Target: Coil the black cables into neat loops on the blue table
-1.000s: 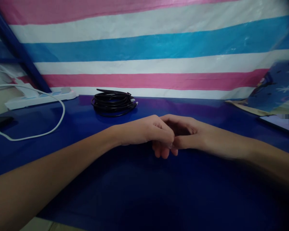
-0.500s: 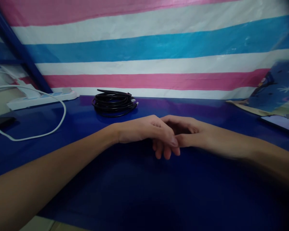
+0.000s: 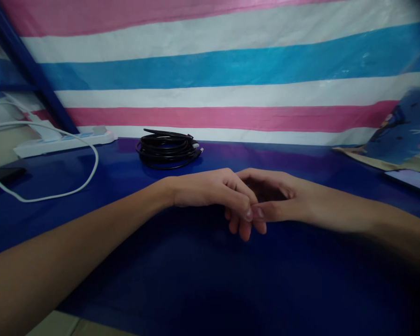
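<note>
A striped plastic sheet [image 3: 210,98] in pink, white and blue hangs across the whole background. Before it spreads a glossy dark-blue table [image 3: 161,280], with a pale surface [image 3: 52,326] showing past its near edge. Taking the meeting hands as the clock's centre, that pale patch lies at eight o'clock.

The left forearm [image 3: 91,242] comes in from eight o'clock, the right forearm [image 3: 364,219] from between three and four. The left hand [image 3: 213,189] is loosely curled, its thumb bent down against the right thumb; the right hand [image 3: 294,198] is half cupped, a gap showing between its thumb and its arched fingers. The hands touch at their tips, several fingertips hanging just below; whether either hand grips anything there, I cannot tell.

A blue metal post [image 3: 31,70] slants at ten o'clock. Between two and three stands a blue snowflake-printed panel [image 3: 399,135]. A white power strip [image 3: 35,148] lies between nine and ten, a white plug [image 3: 45,133] seated in it. Nearer, at ten, rests a coiled black cable [image 3: 168,151], well apart from the hands, its connector ends [image 3: 200,150] pointing toward three. A white cord [image 3: 97,161] loops at nine, near a flat black device [image 3: 7,175]. At three lies a phone-like device [image 3: 411,179] with a lit screen.
</note>
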Tool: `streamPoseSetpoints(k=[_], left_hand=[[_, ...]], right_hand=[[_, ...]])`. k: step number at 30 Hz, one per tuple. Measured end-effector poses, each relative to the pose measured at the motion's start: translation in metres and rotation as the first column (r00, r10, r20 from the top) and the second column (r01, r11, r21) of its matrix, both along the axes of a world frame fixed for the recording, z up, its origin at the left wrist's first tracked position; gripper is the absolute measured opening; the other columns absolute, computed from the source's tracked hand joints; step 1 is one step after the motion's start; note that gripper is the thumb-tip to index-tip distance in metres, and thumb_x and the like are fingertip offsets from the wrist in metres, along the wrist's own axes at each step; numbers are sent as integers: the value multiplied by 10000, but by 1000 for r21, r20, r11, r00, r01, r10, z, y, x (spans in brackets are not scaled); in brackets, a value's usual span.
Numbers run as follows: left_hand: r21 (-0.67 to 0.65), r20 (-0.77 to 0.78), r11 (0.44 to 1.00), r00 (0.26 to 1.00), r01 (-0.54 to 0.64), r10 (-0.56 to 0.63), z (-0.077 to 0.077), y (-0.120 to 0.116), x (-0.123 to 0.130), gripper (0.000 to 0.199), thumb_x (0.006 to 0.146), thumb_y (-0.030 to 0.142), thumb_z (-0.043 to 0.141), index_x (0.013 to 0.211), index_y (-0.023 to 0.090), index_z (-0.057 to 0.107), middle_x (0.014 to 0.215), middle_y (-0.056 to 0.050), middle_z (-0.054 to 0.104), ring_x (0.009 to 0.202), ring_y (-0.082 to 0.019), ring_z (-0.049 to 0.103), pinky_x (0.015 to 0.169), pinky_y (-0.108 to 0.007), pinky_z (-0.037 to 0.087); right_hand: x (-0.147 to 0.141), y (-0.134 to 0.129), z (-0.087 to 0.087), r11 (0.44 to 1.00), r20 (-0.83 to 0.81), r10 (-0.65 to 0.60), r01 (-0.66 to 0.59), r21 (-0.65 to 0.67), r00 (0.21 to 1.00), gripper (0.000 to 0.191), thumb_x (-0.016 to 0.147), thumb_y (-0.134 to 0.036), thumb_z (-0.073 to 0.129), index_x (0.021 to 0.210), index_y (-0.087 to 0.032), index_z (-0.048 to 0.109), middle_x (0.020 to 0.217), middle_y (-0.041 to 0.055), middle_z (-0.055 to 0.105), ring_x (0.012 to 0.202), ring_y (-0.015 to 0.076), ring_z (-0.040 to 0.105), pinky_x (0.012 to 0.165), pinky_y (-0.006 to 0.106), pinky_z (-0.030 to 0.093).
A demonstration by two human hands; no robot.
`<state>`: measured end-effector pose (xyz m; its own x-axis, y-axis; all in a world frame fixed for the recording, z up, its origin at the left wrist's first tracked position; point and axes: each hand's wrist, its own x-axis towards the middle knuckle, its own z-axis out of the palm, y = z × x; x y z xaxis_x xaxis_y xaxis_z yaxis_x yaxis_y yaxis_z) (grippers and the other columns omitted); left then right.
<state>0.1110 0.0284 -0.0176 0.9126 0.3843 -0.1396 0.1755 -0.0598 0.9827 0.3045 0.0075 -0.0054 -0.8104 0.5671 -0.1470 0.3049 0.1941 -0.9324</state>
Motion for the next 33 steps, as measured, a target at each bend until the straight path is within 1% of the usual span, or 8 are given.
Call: streamPoseSetpoints(k=[5,12,17,20,22,26,33], left_hand=[[10,26,998,998,56,-56,-1,3,-3,146,792,276,623,835,184,728,755,-12,707,704,-108,637,702,-211,475],[24,-9,997,998,68,-67,3,0,-2,159,805,284,623,843,171,729,730,6,698,702,-83,619,707,-176,449],[27,-11,997,997,71,-71,4,1,-1,147,798,264,629,847,166,727,726,10,697,696,-72,613,682,-160,442],[19,-40,997,996,75,-74,6,0,-1,149,790,280,660,852,158,721,737,9,695,711,-71,615,683,-157,451],[-5,-44,998,997,70,-70,7,-1,-1,123,779,254,678,843,156,713,737,14,691,718,-71,619,693,-158,467],[-40,-42,998,998,51,-53,6,-3,-2,64,765,191,689,816,154,703,722,24,685,721,-65,627,719,-156,494],[-60,-48,997,998,41,-44,7,-5,0,53,758,187,703,801,158,701,740,27,684,735,-66,635,727,-154,511]], right_hand=[[2,0,-1,1000,12,-3,3,10,1000,537,859,-304,599,1351,-176,428,1050,64,693,914,177,659,760,285,488],[2,2,-1,1000,2,0,0,-4,1000,546,857,-268,601,1362,-180,414,1045,67,687,931,185,657,804,312,488],[2,2,-2,1000,-4,11,-11,-24,1000,541,863,-242,599,1365,-180,407,1053,72,685,920,177,662,783,298,494],[2,1,-3,998,-26,24,-26,-52,999,554,865,-228,599,1376,-185,389,1069,73,680,919,170,666,772,282,500],[2,1,-3,998,-26,21,-23,-57,999,570,857,-229,611,1379,-182,385,1051,68,683,919,168,666,767,271,502],[2,1,-2,999,-7,9,-9,-43,1000,580,840,-241,630,1370,-181,401,985,45,687,905,163,666,763,256,503],[3,-1,-1,1000,5,-14,14,-19,1000,564,822,-252,642,1347,-203,442,976,32,688,925,165,660,778,250,507]])
